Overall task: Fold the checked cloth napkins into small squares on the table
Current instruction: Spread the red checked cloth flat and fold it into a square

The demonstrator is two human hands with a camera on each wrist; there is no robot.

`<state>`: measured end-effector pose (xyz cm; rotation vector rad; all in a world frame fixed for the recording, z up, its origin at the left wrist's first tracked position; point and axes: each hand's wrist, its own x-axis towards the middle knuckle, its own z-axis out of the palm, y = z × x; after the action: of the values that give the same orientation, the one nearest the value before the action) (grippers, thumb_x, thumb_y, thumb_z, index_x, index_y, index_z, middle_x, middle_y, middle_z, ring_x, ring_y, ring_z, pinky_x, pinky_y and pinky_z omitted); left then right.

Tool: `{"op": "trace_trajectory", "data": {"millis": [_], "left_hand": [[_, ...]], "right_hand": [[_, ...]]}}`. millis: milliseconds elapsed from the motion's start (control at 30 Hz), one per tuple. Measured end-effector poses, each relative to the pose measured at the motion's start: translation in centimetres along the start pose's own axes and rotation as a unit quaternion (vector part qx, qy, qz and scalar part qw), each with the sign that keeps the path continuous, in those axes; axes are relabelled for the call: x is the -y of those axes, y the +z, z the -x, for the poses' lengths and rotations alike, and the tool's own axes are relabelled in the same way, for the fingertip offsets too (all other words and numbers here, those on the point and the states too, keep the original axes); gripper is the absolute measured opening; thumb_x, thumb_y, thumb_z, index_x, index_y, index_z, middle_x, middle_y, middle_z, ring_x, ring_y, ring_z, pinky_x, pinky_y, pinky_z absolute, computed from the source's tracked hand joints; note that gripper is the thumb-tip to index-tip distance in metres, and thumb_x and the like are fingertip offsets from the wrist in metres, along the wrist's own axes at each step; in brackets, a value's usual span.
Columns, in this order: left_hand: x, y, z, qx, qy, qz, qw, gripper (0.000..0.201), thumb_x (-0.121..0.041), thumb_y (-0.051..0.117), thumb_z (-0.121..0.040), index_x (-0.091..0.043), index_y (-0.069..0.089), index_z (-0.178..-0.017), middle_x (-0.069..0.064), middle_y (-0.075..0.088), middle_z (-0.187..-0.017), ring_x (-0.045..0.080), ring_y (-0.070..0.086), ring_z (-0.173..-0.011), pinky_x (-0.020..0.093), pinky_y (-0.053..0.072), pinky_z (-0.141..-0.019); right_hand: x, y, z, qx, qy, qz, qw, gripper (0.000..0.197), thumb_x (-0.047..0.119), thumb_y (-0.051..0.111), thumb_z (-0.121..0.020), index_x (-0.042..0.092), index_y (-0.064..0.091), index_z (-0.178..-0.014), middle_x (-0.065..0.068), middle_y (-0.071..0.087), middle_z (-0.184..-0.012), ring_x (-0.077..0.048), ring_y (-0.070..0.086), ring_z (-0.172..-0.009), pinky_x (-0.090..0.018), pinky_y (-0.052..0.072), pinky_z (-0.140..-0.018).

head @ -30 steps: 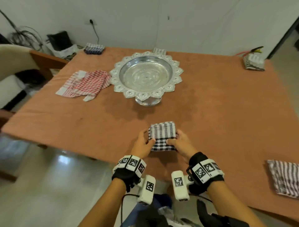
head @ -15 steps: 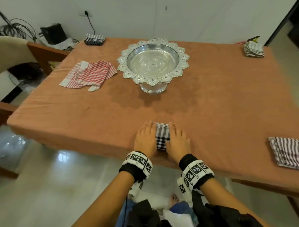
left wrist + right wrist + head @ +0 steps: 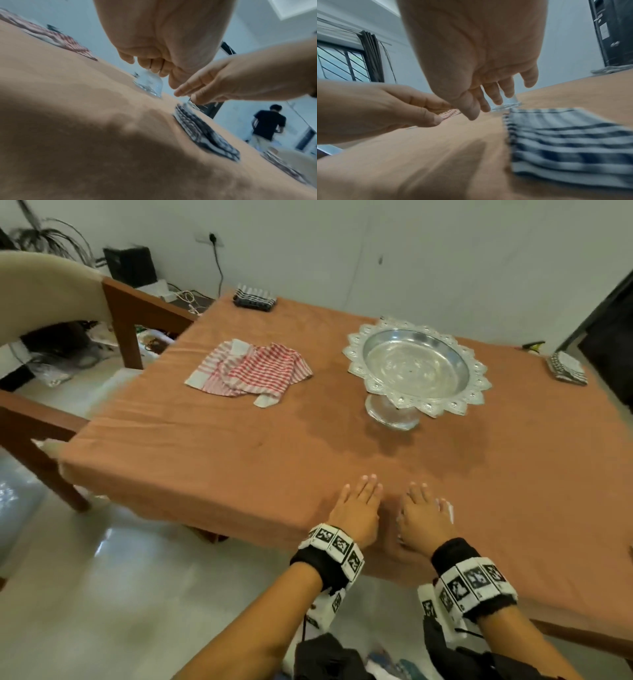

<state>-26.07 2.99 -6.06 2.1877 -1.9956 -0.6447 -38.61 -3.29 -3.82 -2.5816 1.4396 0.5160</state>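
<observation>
As we look down, table (image 3: 239,457): covered in an orange cloth.
Tray (image 3: 356,361): silver, on a foot, at our far right.
Red napkin (image 3: 253,368): unfolded, rumpled, left of the tray.
Left hand (image 3: 359,508): palm down, fingers straight, holding nothing.
Right hand (image 3: 424,518): just beside it, flat, fingers loose, gripping nothing.
Black napkin (image 3: 565,142): folded small, lying at our near table edge under the right hand.

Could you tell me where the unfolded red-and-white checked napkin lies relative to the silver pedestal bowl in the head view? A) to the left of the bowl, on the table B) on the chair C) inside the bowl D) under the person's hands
A: the red-and-white checked napkin lies spread on the table left of the silver pedestal bowl, apart from it.
</observation>
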Motion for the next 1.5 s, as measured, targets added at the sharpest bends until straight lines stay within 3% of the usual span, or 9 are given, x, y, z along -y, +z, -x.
{"op": "trace_trajectory", "data": {"millis": [267, 633, 733, 867, 1000, 1100, 1200, 1333, 1500], "left_hand": [[14.9, -6.9, 6.6, -0.103, -0.167, 0.108, 0.975, 0.052, -0.017, 0.037, -0.097, -0.009, 0.022, -0.146, 0.007, 0.003, -0.159, 0.018, 0.002, -0.147, 0.036, 0.003, -0.119], [29.2, -10.6, 6.6, -0.103, -0.25, 0.06, 0.961, 0.04, -0.021, 0.038, -0.097, -0.013, 0.04, -0.137, 0.005, 0.007, -0.158, 0.018, 0.005, -0.147, 0.034, 0.009, -0.117], [31.4, -12.9, 4.4, -0.08, -0.224, 0.028, 0.971, 0.041, -0.019, 0.037, -0.098, -0.012, 0.038, -0.138, 0.005, 0.007, -0.158, 0.018, 0.003, -0.147, 0.033, 0.006, -0.118], [33.2, -15.3, 0.5, -0.099, -0.169, 0.022, 0.98, 0.044, -0.017, 0.038, -0.096, -0.013, 0.036, -0.14, 0.005, 0.017, -0.157, 0.019, 0.008, -0.147, 0.034, 0.006, -0.118], [33.3, -17.0, -3.5, -0.184, -0.064, 0.084, 0.977, 0.058, -0.028, 0.034, -0.081, 0.001, 0.049, -0.129, 0.024, 0.051, -0.132, 0.038, 0.047, -0.127, 0.045, 0.034, -0.107], [33.7, -18.7, -6.0, -0.267, 0.005, 0.122, 0.956, 0.055, -0.028, 0.042, -0.08, -0.005, 0.036, -0.13, 0.026, 0.054, -0.127, 0.034, 0.047, -0.121, 0.04, 0.035, -0.104], [34.8, -21.6, -7.5, -0.309, 0.086, 0.144, 0.936, 0.052, -0.025, 0.045, -0.076, -0.006, 0.046, -0.124, 0.024, 0.059, -0.117, 0.036, 0.055, -0.11, 0.044, 0.039, -0.095], [37.3, -26.5, -7.7, -0.36, 0.168, 0.108, 0.911, 0.026, -0.016, 0.045, -0.071, -0.008, 0.06, -0.091, 0.017, 0.065, -0.082, 0.026, 0.055, -0.08, 0.037, 0.042, -0.07], [42.9, -33.0, -8.1, -0.41, 0.1, 0.116, 0.899, 0.026, -0.005, 0.045, -0.077, 0.001, 0.067, -0.086, 0.023, 0.068, -0.084, 0.034, 0.064, -0.071, 0.031, 0.042, -0.066]], "right_hand": [[15.4, -3.2, -5.6, -0.033, -0.163, -0.092, 0.982, 0.037, 0.02, 0.045, -0.089, 0.01, 0.056, -0.123, -0.011, 0.059, -0.122, -0.028, 0.051, -0.114, -0.035, 0.041, -0.096], [27.0, -9.1, -25.6, -0.015, -0.166, -0.01, 0.986, 0.032, 0.017, 0.045, -0.093, 0.013, 0.056, -0.123, -0.014, 0.041, -0.137, -0.034, 0.036, -0.127, -0.044, 0.036, -0.104], [27.4, -9.9, -28.7, -0.004, -0.119, -0.01, 0.993, 0.033, 0.014, 0.043, -0.094, 0.012, 0.053, -0.125, -0.012, 0.043, -0.136, -0.033, 0.038, -0.128, -0.046, 0.037, -0.101], [27.6, -10.9, -30.2, -0.091, -0.116, -0.114, 0.983, 0.024, 0.011, 0.045, -0.092, 0.002, 0.065, -0.104, -0.017, 0.064, -0.109, -0.033, 0.057, -0.102, -0.039, 0.047, -0.083], [28.0, -13.2, -27.0, -0.197, -0.166, -0.299, 0.919, 0.007, 0.004, 0.054, -0.084, 0.003, 0.061, -0.084, -0.012, 0.064, -0.087, -0.027, 0.056, -0.084, -0.036, 0.044, -0.075], [28.9, -16.4, -23.2, -0.22, -0.209, -0.358, 0.883, 0.012, -0.003, 0.059, -0.076, 0.007, 0.052, -0.078, -0.004, 0.054, -0.076, -0.02, 0.047, -0.072, -0.026, 0.035, -0.065], [29.6, -20.1, -19.8, -0.236, -0.243, -0.351, 0.873, 0.02, -0.005, 0.058, -0.073, 0.011, 0.047, -0.076, -0.006, 0.053, -0.073, -0.016, 0.044, -0.066, -0.025, 0.035, -0.061], [30.3, -25.6, -17.0, -0.297, -0.248, -0.323, 0.864, 0.014, -0.002, 0.053, -0.075, 0.008, 0.05, -0.084, -0.002, 0.054, -0.075, -0.013, 0.045, -0.064, -0.022, 0.035, -0.059], [29.6, -30.8, -18.0, -0.356, -0.17, -0.193, 0.898, 0.03, -0.006, 0.053, -0.074, 0.013, 0.05, -0.097, 0.014, 0.041, -0.071, -0.008, 0.042, -0.061, -0.025, 0.035, -0.057]]}}
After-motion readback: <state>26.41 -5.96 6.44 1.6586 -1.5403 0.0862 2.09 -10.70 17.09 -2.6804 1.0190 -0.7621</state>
